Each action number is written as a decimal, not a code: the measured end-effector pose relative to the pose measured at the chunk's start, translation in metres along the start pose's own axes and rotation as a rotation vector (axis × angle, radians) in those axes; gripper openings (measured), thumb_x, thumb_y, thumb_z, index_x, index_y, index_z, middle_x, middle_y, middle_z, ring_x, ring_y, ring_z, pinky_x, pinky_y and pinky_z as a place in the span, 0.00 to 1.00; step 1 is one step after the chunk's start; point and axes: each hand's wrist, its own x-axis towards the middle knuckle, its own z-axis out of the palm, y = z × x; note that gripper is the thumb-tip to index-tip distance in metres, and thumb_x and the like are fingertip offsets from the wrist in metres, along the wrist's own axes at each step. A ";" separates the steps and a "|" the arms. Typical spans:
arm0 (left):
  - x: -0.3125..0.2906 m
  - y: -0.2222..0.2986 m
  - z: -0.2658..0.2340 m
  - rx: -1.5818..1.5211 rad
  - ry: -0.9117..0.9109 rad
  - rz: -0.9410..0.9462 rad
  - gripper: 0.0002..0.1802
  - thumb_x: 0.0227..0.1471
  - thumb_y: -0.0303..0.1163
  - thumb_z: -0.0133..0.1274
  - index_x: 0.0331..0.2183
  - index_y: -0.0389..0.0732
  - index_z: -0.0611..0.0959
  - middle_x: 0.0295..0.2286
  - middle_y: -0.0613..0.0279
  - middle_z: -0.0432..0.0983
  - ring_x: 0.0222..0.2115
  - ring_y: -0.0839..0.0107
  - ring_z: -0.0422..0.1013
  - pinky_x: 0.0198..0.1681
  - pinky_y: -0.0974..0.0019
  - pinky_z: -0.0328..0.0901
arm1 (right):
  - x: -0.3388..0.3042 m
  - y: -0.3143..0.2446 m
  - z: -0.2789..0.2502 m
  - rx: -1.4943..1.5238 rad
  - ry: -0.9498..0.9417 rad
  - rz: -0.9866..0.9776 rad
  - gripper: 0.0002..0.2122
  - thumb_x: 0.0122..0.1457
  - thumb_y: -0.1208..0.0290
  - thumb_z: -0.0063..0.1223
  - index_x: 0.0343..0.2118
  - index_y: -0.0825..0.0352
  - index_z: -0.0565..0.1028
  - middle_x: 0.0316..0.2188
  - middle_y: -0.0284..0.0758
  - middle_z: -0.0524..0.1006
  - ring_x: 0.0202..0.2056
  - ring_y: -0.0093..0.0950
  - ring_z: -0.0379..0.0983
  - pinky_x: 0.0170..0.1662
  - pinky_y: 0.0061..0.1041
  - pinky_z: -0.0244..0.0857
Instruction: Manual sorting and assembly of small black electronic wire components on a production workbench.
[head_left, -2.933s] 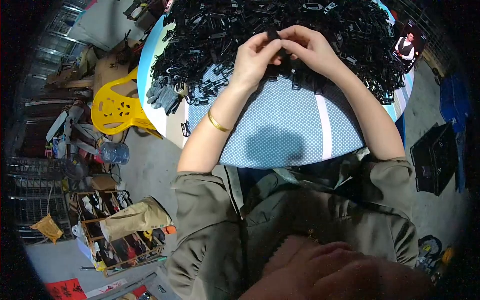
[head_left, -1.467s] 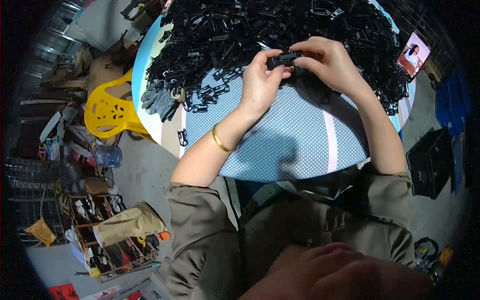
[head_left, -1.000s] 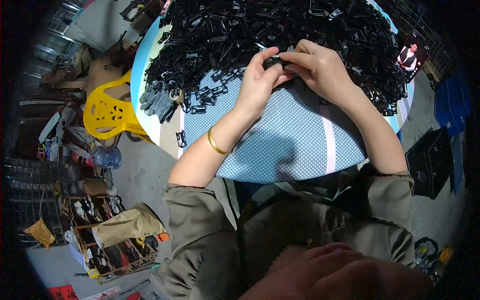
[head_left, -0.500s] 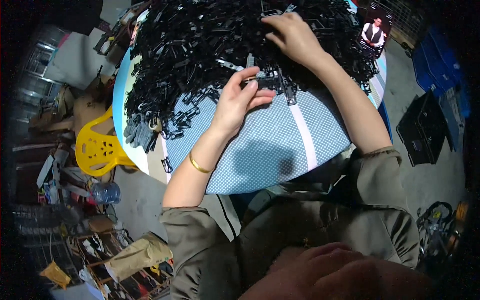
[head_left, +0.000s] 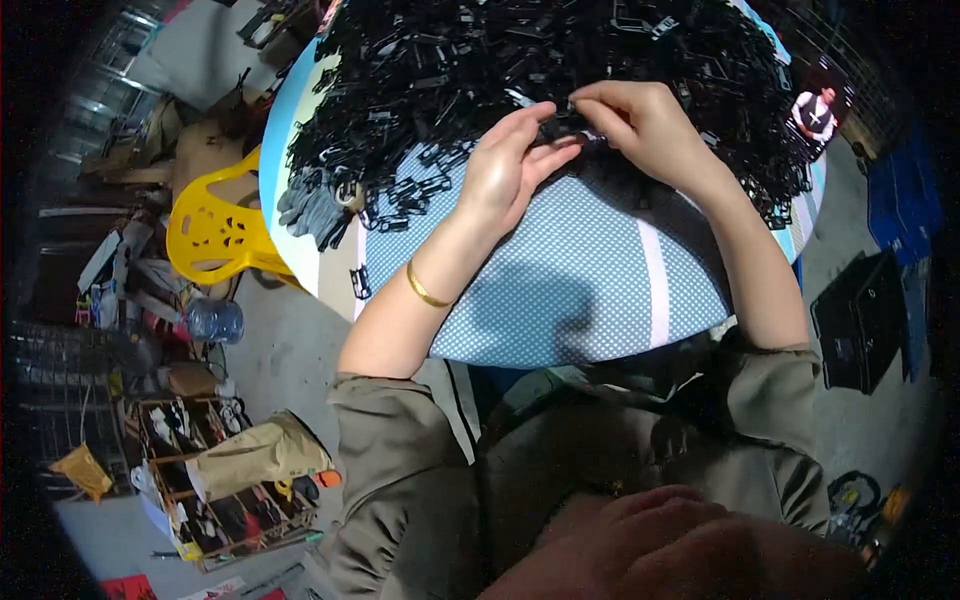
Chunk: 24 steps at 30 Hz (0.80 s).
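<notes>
A large heap of small black plastic clip-like parts [head_left: 430,70] covers the far half of the round table. At the heap's near edge my left hand [head_left: 495,180], with a gold bangle on its wrist, has its fingers bent around a small black plastic part [head_left: 566,132], mostly lost against the dark heap. Just to its right my right hand [head_left: 660,130] reaches in with thumb and forefinger pinched together. Whatever lies between those fingertips is too small and dark to make out. The fingertips of both hands are close to each other.
A blue-and-white checked cloth [head_left: 560,240] covers the near tabletop. Grey gloves [head_left: 312,208] and a tape roll [head_left: 349,196] lie at the left. A phone-like screen [head_left: 815,112] stands at the right edge. Beyond are a yellow chair [head_left: 215,228] and a black case [head_left: 860,320].
My right hand has come back from the far part of the heap to beside my left hand, its fingers now pinched. The view has shifted, so the table sits farther right and higher.
</notes>
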 end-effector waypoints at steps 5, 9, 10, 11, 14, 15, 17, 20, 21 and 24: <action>0.000 -0.002 0.001 0.053 -0.036 0.016 0.17 0.55 0.28 0.31 0.44 0.27 0.63 0.37 0.47 0.65 0.38 0.60 0.67 0.43 0.61 0.65 | -0.004 -0.001 0.006 -0.095 0.059 -0.037 0.08 0.50 0.74 0.48 0.32 0.70 0.74 0.24 0.39 0.75 0.22 0.25 0.72 0.24 0.20 0.64; -0.003 -0.001 0.004 0.170 -0.009 0.038 0.17 0.55 0.29 0.32 0.44 0.28 0.63 0.37 0.49 0.66 0.36 0.64 0.68 0.43 0.64 0.65 | -0.004 -0.006 0.006 -0.170 0.116 -0.111 0.07 0.49 0.75 0.49 0.32 0.70 0.74 0.23 0.39 0.75 0.21 0.27 0.72 0.24 0.20 0.64; -0.003 -0.001 0.004 0.169 -0.007 0.040 0.17 0.55 0.29 0.32 0.44 0.28 0.63 0.37 0.49 0.66 0.36 0.64 0.68 0.43 0.64 0.65 | -0.004 -0.007 0.007 -0.193 0.118 -0.126 0.07 0.49 0.75 0.50 0.31 0.70 0.74 0.23 0.39 0.75 0.21 0.28 0.71 0.24 0.20 0.64; -0.002 -0.002 0.004 0.210 0.003 0.049 0.18 0.55 0.29 0.34 0.45 0.27 0.63 0.37 0.50 0.66 0.36 0.67 0.68 0.43 0.66 0.65 | -0.004 -0.008 0.007 -0.218 0.120 -0.142 0.07 0.49 0.75 0.50 0.31 0.70 0.74 0.23 0.39 0.75 0.21 0.28 0.71 0.24 0.20 0.64; -0.001 -0.006 0.004 0.313 0.009 0.104 0.19 0.53 0.28 0.38 0.46 0.27 0.63 0.36 0.51 0.68 0.35 0.71 0.68 0.42 0.70 0.66 | -0.005 -0.009 0.009 -0.254 0.144 -0.138 0.07 0.49 0.75 0.50 0.31 0.70 0.74 0.24 0.39 0.74 0.21 0.29 0.71 0.24 0.22 0.64; 0.000 -0.007 0.004 0.374 0.005 0.148 0.20 0.52 0.28 0.41 0.46 0.28 0.63 0.35 0.53 0.68 0.34 0.73 0.68 0.41 0.72 0.66 | -0.006 -0.009 0.010 -0.256 0.145 -0.137 0.07 0.49 0.75 0.50 0.31 0.70 0.74 0.24 0.39 0.74 0.21 0.29 0.71 0.24 0.22 0.64; -0.002 -0.007 0.004 0.419 0.022 0.145 0.20 0.51 0.26 0.43 0.45 0.28 0.64 0.36 0.54 0.68 0.33 0.73 0.69 0.39 0.73 0.66 | -0.007 -0.011 0.011 -0.270 0.176 -0.149 0.08 0.48 0.74 0.51 0.31 0.70 0.74 0.24 0.39 0.74 0.22 0.29 0.71 0.24 0.22 0.65; -0.001 -0.008 0.003 0.433 0.042 0.152 0.20 0.49 0.25 0.46 0.45 0.28 0.65 0.35 0.55 0.69 0.31 0.73 0.70 0.36 0.74 0.67 | -0.009 -0.014 0.014 -0.226 0.153 -0.155 0.08 0.48 0.74 0.51 0.31 0.70 0.74 0.23 0.38 0.74 0.22 0.30 0.71 0.25 0.23 0.65; -0.001 -0.008 0.003 0.404 0.043 0.162 0.20 0.49 0.24 0.46 0.45 0.27 0.65 0.34 0.55 0.70 0.30 0.73 0.70 0.35 0.74 0.67 | -0.009 -0.012 0.015 -0.186 0.138 -0.135 0.09 0.48 0.72 0.52 0.32 0.69 0.74 0.26 0.39 0.74 0.23 0.29 0.71 0.26 0.22 0.65; -0.002 -0.004 0.003 0.398 0.053 0.172 0.19 0.50 0.26 0.44 0.45 0.30 0.65 0.34 0.54 0.71 0.31 0.72 0.71 0.36 0.74 0.68 | -0.006 -0.009 0.006 -0.279 0.175 -0.156 0.10 0.48 0.71 0.52 0.34 0.68 0.74 0.31 0.39 0.72 0.24 0.28 0.71 0.28 0.21 0.65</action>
